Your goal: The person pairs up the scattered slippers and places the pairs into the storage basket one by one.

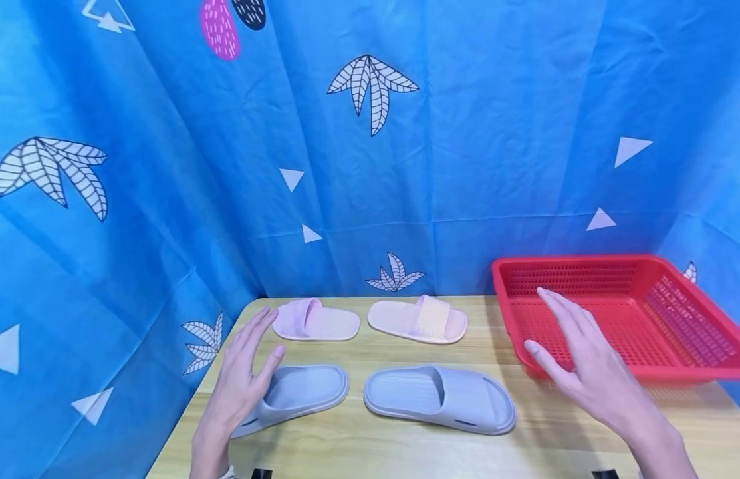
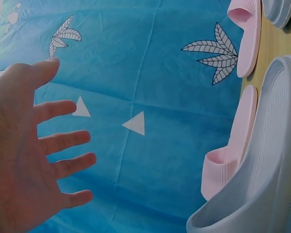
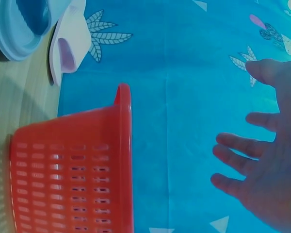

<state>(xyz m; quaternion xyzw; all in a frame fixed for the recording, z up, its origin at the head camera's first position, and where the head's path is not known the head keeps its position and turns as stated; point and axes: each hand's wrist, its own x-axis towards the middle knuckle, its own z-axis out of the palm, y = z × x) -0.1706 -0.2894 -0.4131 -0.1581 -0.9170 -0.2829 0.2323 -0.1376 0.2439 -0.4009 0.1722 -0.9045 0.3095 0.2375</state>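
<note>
My left hand hovers with spread fingers above a grey slipper at the table's left front, hiding part of it. In the left wrist view that hand holds nothing. My right hand, fingers apart, is in the air before the red basket. The right wrist view shows the same hand with nothing in it. A second grey slipper lies between the hands, its strap toward the right. Behind are two smaller pink slippers, one at the left and one at the right with a cream-tinted strap.
The red basket with perforated walls stands at the table's right rear. A wooden tabletop carries everything. Blue patterned cloth hangs behind and along both sides, close to the table's edges.
</note>
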